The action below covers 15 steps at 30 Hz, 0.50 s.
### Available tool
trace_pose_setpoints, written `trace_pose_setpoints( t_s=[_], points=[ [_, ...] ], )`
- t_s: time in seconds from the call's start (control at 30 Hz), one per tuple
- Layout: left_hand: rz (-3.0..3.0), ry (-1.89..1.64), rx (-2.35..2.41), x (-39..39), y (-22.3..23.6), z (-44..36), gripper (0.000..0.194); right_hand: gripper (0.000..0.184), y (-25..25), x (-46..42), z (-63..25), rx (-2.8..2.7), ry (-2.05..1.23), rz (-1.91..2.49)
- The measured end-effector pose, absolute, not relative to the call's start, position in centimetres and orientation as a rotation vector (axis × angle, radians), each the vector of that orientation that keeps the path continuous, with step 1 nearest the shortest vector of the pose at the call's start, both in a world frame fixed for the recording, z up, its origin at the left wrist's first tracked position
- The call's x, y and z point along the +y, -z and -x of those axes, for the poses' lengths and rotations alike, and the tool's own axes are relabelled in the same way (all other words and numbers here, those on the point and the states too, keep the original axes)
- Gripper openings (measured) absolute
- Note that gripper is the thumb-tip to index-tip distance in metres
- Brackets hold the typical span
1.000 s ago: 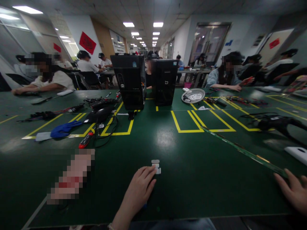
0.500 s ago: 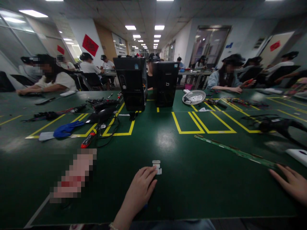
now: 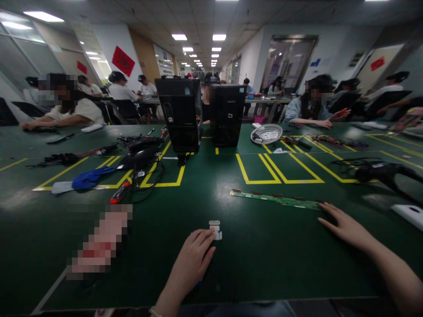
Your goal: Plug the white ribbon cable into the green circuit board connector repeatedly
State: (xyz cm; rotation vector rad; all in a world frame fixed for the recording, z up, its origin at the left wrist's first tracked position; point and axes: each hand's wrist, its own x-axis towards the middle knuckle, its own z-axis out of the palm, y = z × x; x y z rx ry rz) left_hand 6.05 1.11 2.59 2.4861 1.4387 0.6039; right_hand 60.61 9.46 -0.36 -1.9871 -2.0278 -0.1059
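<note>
My left hand (image 3: pixel 194 255) lies palm down on the table with its fingers stretched out. Its fingertips touch a small, flat white piece with a connector-like end (image 3: pixel 214 225); part of that piece is covered by the fingers. A bit of something blue shows beneath this hand. To the right, my right hand (image 3: pixel 345 224) has its fingers on the near end of a long, narrow green circuit board (image 3: pixel 280 200). The thumb sits apart below the board, and the exact grip on that end is hidden.
Two black computer towers (image 3: pixel 180 116) stand ahead. At left are a blue glove (image 3: pixel 90 177), a red-and-black screwdriver (image 3: pixel 120 192) and black cables. A white basket (image 3: pixel 267 133) lies beyond the board, and a black cabled item (image 3: pixel 380 171) at right. Several people sit around.
My right hand has moved left and slightly up the table, and the circuit board has shifted left with it, lying more level. My left hand and the white piece have stayed put.
</note>
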Motion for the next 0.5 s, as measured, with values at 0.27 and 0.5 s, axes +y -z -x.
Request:
trace_pose_setpoints(
  t_s=[0.27,0.5],
  points=[
    [-2.481,-0.595,1.44,1.1,-2.7,-6.1,0.034,0.067,-1.9,12.2,-51.4,-2.263,-0.089,1.922],
    [-2.479,-0.602,1.439,1.2,-2.5,-6.1,0.035,0.068,-2.5,11.8,-45.3,-2.346,-0.098,1.915]
  ],
)
